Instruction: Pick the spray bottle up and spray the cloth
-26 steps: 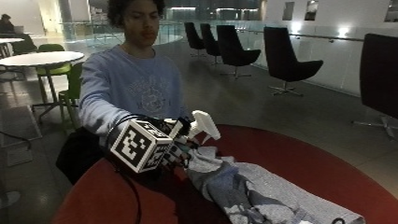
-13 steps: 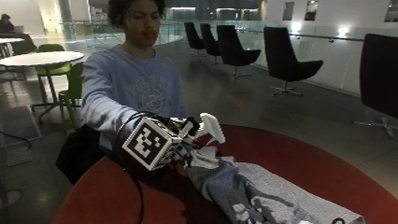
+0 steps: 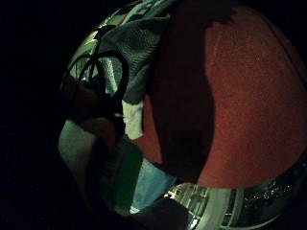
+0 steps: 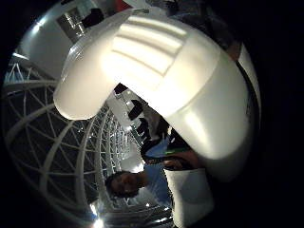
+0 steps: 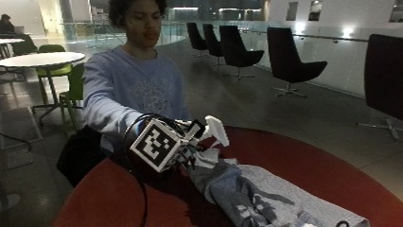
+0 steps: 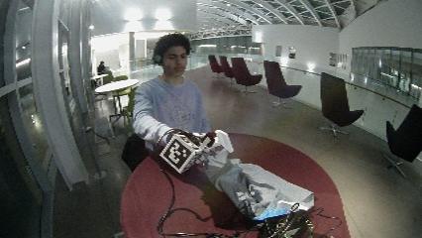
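Seated behind a round red table (image 5: 327, 170), a person in a light blue sweatshirt reaches the gloved right hand (image 5: 189, 142) forward over the tabletop. Seen from the outside view, that hand holds a white spray bottle (image 5: 213, 130) lifted clear of the table, with the spray head sticking out toward 2 o'clock from the hand and the bottle's body hidden behind hand and glove. How the fingers lie on the trigger cannot be told, though they appear wrapped around the bottle's neck. A grey cloth (image 5: 264, 198) lies crumpled in a long heap on the table, running from just under the hand toward 4 o'clock, down to the near rim. The nozzle sits above the cloth's upper end; whether bottle and cloth touch cannot be told.

From the thumb side of the palm, the white spray head (image 4: 156, 80) fills most of the view, very close to the palm. From the little finger side, red tabletop (image 3: 249, 105) and a fold of the grey cloth (image 3: 139, 48) show below the hand.

Behind the person, at 10 o'clock, stands a white round table (image 5: 41, 59) with green chairs (image 5: 53, 71); black chairs (image 5: 286, 59) line the wall at 1 o'clock.
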